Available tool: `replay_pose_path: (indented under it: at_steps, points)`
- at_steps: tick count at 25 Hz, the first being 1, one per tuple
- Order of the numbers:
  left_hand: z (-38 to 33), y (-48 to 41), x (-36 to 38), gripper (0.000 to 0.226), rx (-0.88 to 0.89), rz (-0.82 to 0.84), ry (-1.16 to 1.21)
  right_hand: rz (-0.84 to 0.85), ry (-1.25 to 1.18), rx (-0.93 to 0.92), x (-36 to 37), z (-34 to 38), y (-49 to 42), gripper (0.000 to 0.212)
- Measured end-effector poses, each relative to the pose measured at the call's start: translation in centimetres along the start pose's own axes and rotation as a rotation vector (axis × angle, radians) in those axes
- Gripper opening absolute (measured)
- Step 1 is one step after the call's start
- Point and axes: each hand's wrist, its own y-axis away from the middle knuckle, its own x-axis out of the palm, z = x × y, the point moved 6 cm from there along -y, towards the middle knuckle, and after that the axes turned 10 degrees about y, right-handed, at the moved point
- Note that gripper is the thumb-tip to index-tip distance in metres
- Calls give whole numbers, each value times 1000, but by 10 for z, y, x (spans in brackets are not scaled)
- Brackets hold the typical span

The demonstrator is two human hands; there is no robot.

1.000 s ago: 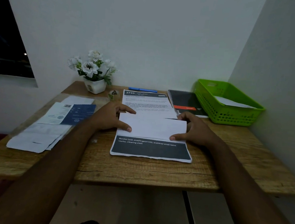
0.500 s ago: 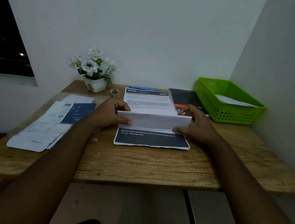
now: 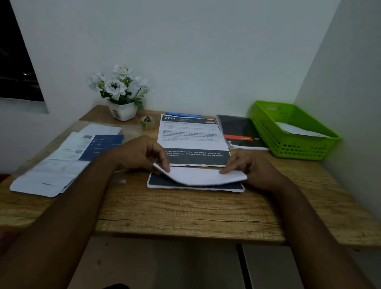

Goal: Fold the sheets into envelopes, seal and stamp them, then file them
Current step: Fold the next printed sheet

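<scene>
A printed sheet [image 3: 199, 177] lies mid-table, its upper part folded down towards me so the white back bulges over a dark printed band at its near edge. My left hand [image 3: 141, 155] pinches the fold's left corner. At the fold's right end, my right hand [image 3: 249, 169] holds it with curled fingers. A second printed sheet [image 3: 192, 137] headed "2720" lies flat just behind. White envelopes and blue-and-white papers [image 3: 68, 156] are stacked at the left. A green basket [image 3: 294, 130] at the back right holds a white envelope.
A white pot of white flowers [image 3: 120, 94] stands at the back left, with a small tape dispenser [image 3: 146, 122] beside it. A blue pen [image 3: 184, 115] lies by the wall. A black notebook [image 3: 241, 131] sits left of the basket. Walls close the back and right.
Both hands have pulled the sheet's folded part further down towards me, so it now nearly covers the dark band. This uncovered the lower part of the second sheet behind.
</scene>
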Motion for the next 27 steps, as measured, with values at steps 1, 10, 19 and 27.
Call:
replay_pose_path:
  at_steps: [1, 10, 19, 27]
  points:
    - [1, 3, 0, 34, -20, 43, -7, 16, 12, 8, 2, 1, 3, 41]
    - [-10, 24, 20, 26, -15, -61, 21, -23, 24, 95, 3, 11, 34, 55]
    - [-27, 37, 72, 26, 231, -280, -576, 10, 342, 57, 50, 80, 18, 44]
    - [-18, 49, 71, 36, 94, -445, -645, 155, 487, 117, 56, 62, 33, 50]
